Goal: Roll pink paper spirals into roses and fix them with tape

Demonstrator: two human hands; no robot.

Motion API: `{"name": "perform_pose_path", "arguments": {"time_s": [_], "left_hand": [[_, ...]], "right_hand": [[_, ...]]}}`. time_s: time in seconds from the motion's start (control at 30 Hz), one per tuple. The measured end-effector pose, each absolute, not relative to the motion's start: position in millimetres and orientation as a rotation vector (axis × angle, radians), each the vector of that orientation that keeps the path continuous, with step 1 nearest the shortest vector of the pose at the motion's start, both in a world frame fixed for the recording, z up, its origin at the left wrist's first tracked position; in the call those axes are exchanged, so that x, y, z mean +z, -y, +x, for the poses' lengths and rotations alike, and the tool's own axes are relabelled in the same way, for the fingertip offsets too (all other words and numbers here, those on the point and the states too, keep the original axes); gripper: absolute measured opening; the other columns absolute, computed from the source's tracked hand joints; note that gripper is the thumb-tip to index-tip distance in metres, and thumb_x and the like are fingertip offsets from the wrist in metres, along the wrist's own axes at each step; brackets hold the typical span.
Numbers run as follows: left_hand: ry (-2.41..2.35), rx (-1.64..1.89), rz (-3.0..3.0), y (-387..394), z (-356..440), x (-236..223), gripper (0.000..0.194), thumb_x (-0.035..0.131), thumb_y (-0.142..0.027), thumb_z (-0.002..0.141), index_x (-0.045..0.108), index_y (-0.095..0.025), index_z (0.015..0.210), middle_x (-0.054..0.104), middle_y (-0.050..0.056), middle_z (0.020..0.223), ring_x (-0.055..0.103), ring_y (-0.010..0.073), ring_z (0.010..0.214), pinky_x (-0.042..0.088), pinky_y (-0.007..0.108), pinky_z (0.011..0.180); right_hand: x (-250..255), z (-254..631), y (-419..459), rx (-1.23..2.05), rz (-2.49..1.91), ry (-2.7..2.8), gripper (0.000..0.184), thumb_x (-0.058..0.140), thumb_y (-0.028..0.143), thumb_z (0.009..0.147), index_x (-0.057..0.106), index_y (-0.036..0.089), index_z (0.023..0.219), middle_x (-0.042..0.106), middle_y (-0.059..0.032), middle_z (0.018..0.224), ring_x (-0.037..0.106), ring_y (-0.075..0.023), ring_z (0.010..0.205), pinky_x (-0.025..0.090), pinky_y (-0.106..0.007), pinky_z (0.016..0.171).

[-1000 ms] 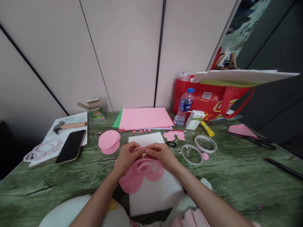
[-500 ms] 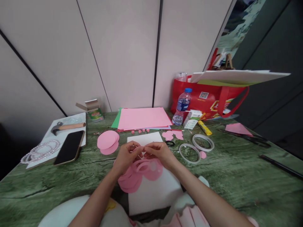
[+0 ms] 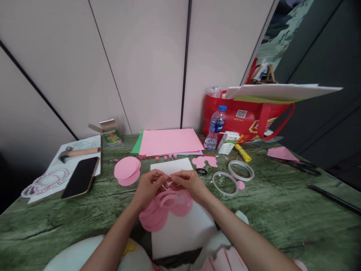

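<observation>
1. Held the left hand (image 3: pixel 149 187) and the right hand (image 3: pixel 192 183) almost tip to tip above the white board (image 3: pixel 183 235).
2. Pinched a small pink piece (image 3: pixel 169 176) between both hands' thumbs and fingers; saw just a sliver of it at the tips, so could not tell its full shape.
3. Had a cluster of pink paper shapes (image 3: pixel 153 219), circles and rings, right below the hands, partly on the white board and partly past its left edge.
4. Saw overlapping pink discs (image 3: pixel 126 168) on the green surface (image 3: pixel 93 222), near the left hand.
5. Farther back, saw pink sheets (image 3: pixel 171 141) flat over a green sheet (image 3: pixel 137 145).
6. To the right, saw pink cutouts (image 3: pixel 200 163), a black ring (image 3: pixel 201 174), two tape rolls (image 3: pixel 232 194) and a tiny pink disc (image 3: pixel 240 184) beside the nearer roll.
7. Beyond those, saw a bottle (image 3: pixel 216 128), a white carton (image 3: pixel 228 143) and a yellow tube (image 3: pixel 243 153) before a red bag (image 3: pixel 245 124).
8. At far left, saw a hammer (image 3: pixel 84 152) on a white pad (image 3: pixel 72 162), with a phone (image 3: pixel 81 177) and looped bead strands (image 3: pixel 36 186) partly over it.
</observation>
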State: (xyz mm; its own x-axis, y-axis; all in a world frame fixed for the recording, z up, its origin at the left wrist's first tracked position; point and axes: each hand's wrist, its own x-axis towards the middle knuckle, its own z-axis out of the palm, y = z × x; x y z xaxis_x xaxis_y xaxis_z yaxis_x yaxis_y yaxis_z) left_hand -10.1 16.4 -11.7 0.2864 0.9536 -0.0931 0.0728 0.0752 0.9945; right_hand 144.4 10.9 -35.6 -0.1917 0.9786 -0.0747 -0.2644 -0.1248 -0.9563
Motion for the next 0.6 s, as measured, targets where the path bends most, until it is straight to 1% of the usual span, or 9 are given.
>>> {"name": "perform_pose_path", "arguments": {"time_s": [0.2,0.3,0.37,0.47,0.53,0.6], "left_hand": [[-1.055,0.886,1.334,-16.7,-9.6,-10.8,0.02,0.058,-0.033,0.072,0.053,-0.014,0.07,0.057,-0.001,0.055,0.05,0.0078,0.045,0.036,0.017,0.043],[-1.053,0.883,1.322,-15.7,-9.7,-9.9,0.021,0.058,-0.034,0.072,0.053,-0.013,0.071,0.056,-0.001,0.055,0.049,0.008,0.044,0.036,0.018,0.042],[-1.053,0.896,1.309,-15.3,-10.0,-9.8,0.022,0.058,-0.034,0.072,0.052,-0.013,0.07,0.056,-0.001,0.055,0.049,0.0078,0.044,0.036,0.018,0.043],[-1.062,0.89,1.31,-15.2,-10.0,-10.0,0.022,0.058,-0.035,0.071,0.052,-0.014,0.07,0.056,-0.001,0.055,0.048,0.0074,0.043,0.035,0.018,0.042],[-1.059,0.875,1.309,-15.1,-9.6,-10.0,0.021,0.058,-0.035,0.071,0.052,-0.014,0.07,0.056,-0.001,0.054,0.048,0.0074,0.042,0.034,0.018,0.041],[-1.051,0.865,1.301,-14.9,-9.1,-9.6,0.021,0.058,-0.034,0.071,0.052,-0.014,0.07,0.056,-0.002,0.054,0.048,0.0073,0.042,0.034,0.018,0.041]], "right_hand": [[-36.4,144.5,-11.2,1.499,-1.002,1.057,0.032,0.072,0.041,0.053,0.068,0.013,0.068,0.066,-0.0056,0.062,0.062,-0.015,0.056,0.05,-0.027,0.055],[-36.5,145.1,-11.1,1.503,-0.985,1.049,0.032,0.072,0.038,0.053,0.068,0.013,0.073,0.068,-0.0064,0.068,0.063,-0.0161,0.059,0.05,-0.028,0.057],[-36.6,146.0,-11.4,1.516,-0.949,1.026,0.036,0.074,0.035,0.053,0.066,0.014,0.082,0.069,-0.0074,0.076,0.064,-0.0182,0.066,0.051,-0.031,0.061],[-36.2,147.2,-11.8,1.532,-0.897,1.003,0.044,0.076,0.031,0.051,0.064,0.016,0.09,0.069,-0.0088,0.086,0.064,-0.0216,0.08,0.05,-0.035,0.072],[-35.6,147.8,-11.8,1.531,-0.886,1.005,0.046,0.076,0.029,0.05,0.064,0.015,0.092,0.069,-0.0095,0.088,0.064,-0.0224,0.083,0.048,-0.037,0.078],[-34.9,148.2,-11.7,1.528,-0.888,1.007,0.046,0.077,0.029,0.049,0.064,0.014,0.091,0.069,-0.0098,0.087,0.064,-0.0221,0.081,0.047,-0.039,0.08]]}}
